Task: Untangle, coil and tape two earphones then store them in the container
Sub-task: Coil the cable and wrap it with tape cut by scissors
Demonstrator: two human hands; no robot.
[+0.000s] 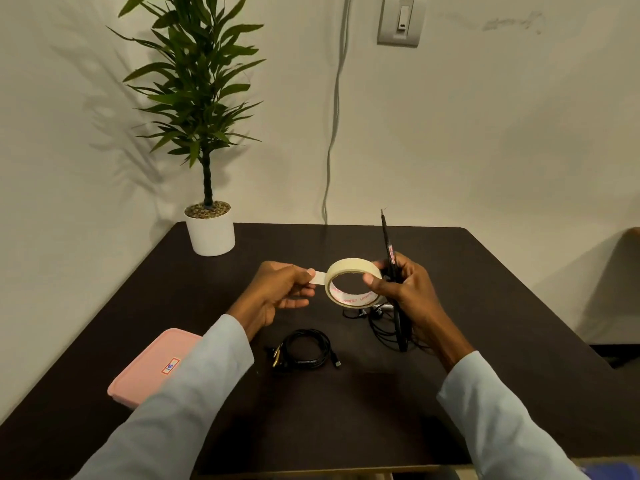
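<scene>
Tape: a cream masking-tape roll [353, 282] is held upright above the dark bench [485, 306], a short strip [318, 277] drawn out to its left.
Right hand [401, 289]: its grip is clenched on the roll, thumb inside the ring; the same hand also holds closed black scissors [393, 271], tips pointing up.
Left hand [280, 289]: its grip pinches the free end of the strip between thumb and fingertips.
Coiled earphone [306, 348]: a black loop lies flat on the bench, between the two forearms, near the person.
Second earphone [377, 323]: loose black wire lies under the right hand, seemingly still uncoiled, partly hidden.
Container [149, 368]: pink, lid on, at the bench's left, partly beneath the left sleeve [194, 393].
Background: a potted plant [207, 216] stands at the far left corner of the bench.
</scene>
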